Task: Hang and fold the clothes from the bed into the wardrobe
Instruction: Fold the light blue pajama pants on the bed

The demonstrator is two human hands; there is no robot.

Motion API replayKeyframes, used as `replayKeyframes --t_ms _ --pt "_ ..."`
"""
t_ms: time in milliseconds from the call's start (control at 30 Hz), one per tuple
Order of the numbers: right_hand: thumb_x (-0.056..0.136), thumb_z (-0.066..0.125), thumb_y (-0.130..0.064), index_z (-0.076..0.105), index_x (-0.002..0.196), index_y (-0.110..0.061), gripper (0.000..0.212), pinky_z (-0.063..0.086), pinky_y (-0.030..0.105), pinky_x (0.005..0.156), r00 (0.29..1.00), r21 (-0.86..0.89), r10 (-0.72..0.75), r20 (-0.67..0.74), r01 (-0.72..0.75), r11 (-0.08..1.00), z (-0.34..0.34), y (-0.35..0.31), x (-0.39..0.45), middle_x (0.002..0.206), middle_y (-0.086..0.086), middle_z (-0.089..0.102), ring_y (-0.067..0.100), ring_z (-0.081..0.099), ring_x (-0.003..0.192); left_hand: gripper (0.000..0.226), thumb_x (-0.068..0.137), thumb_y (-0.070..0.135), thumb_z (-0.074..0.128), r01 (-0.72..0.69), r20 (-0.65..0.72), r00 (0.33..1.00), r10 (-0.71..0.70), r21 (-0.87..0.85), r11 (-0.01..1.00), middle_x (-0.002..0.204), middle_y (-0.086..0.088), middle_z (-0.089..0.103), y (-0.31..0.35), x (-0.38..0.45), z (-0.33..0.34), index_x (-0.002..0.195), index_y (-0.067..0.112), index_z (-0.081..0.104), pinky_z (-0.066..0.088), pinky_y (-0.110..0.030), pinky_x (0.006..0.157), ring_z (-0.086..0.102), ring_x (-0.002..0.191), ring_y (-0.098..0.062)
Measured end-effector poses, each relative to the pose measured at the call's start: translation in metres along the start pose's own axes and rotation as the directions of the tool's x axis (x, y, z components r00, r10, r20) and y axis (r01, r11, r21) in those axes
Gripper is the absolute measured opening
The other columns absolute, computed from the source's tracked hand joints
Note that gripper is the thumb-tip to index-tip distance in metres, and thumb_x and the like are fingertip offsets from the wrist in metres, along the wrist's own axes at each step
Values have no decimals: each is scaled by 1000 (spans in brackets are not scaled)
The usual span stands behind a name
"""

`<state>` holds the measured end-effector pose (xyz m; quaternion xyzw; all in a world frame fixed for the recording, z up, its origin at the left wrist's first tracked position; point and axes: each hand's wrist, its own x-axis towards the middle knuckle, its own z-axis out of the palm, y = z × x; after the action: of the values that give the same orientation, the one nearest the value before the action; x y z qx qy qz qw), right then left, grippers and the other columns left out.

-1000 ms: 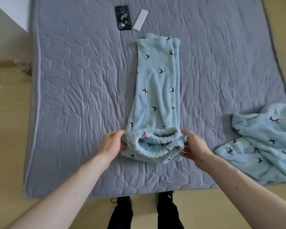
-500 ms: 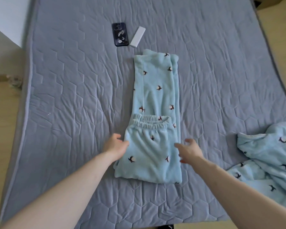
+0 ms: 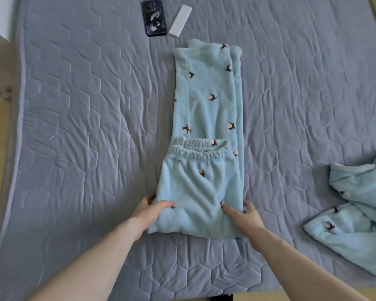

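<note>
Light blue fleece pyjama trousers (image 3: pixel 206 118) with small dark flower prints lie lengthwise on the grey quilted bed (image 3: pixel 85 105). Their waistband end is folded up over the legs, the elastic band lying across the middle. My left hand (image 3: pixel 149 211) grips the near left corner of the fold, thumb on top. My right hand (image 3: pixel 242 216) grips the near right corner, thumb on top and fingers at the edge. A second garment of the same blue fleece (image 3: pixel 356 213) lies crumpled at the right edge of the bed.
A dark phone (image 3: pixel 154 18) and a small white box (image 3: pixel 180 20) lie at the far side of the bed, just beyond the trouser cuffs. Wooden floor shows on the left and at the bottom right.
The waistband was folded up over the legs and laid down. Both hands let go of it, then moved back to the near corners of the fold and took hold there.
</note>
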<state>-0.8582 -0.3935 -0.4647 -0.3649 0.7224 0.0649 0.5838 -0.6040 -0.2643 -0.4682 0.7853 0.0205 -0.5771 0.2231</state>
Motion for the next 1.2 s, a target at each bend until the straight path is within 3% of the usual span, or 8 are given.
replayKeyframes --t_ms 67,233,433,633,867,967,1067,1200 --pt "80 84 -48 61 116 -23 49 55 24 53 999 -16 -38 -20 38 999 -1 4 -4 101 -8 70 12 69 84 48 71 41 88 3 -16 1000 -2 41 999 97 3 78 -4 -2 1 112 23 72 60 -32 76 75 87 -18" --pt "88 71 -38 65 109 -29 23 61 43 79 991 -71 -92 -102 85 994 -1 14 -27 97 -6 70 17 68 86 25 78 36 81 -14 -102 994 29 151 988 84 9 71 -6 -32 19 101 27 74 45 -22 55 66 74 -9" --pt "91 68 -37 62 119 -27 31 55 36 79 999 -157 40 15 -37 987 -15 65 -85 103 -5 68 16 65 91 36 82 41 76 105 29 992 -121 340 935 104 1 72 -51 -92 9 111 22 67 50 -27 67 69 89 -18" --pt "88 73 -39 64 118 -18 38 57 37 82 970 -325 233 72 -198 925 -21 129 -148 104 3 69 24 67 94 53 84 38 75 232 176 929 -324 406 884 113 -3 72 -123 -153 -7 130 12 63 58 -35 89 70 100 -21" --pt "83 77 -45 68 112 -14 43 58 30 67 924 -399 363 117 -291 870 -36 148 -198 99 5 75 24 74 87 34 86 35 71 302 300 798 -523 552 777 99 -5 77 -139 -201 -21 114 16 69 59 -29 72 75 94 -23" --pt "81 75 -56 65 109 -16 50 54 28 59 941 -396 320 109 -254 882 -42 123 -200 98 4 75 23 75 84 50 75 42 66 245 239 864 -442 568 786 101 -7 77 -108 -195 -25 114 11 68 55 -27 69 75 96 -28" --pt "83 73 -52 61 109 -17 45 53 26 50 961 -361 256 107 -203 910 -48 81 -195 97 6 74 22 75 78 75 78 47 65 131 155 957 -247 529 839 128 -10 63 -71 -185 -30 143 15 45 53 -35 86 65 109 -28" --pt "92 67 -43 62 116 -25 30 64 40 75 977 -267 143 161 -97 959 -56 21 -180 110 4 70 27 73 95 61 93 36 66 -48 246 969 -38 334 941 138 -4 52 -24 -171 -47 148 29 41 48 -35 98 57 119 -22"
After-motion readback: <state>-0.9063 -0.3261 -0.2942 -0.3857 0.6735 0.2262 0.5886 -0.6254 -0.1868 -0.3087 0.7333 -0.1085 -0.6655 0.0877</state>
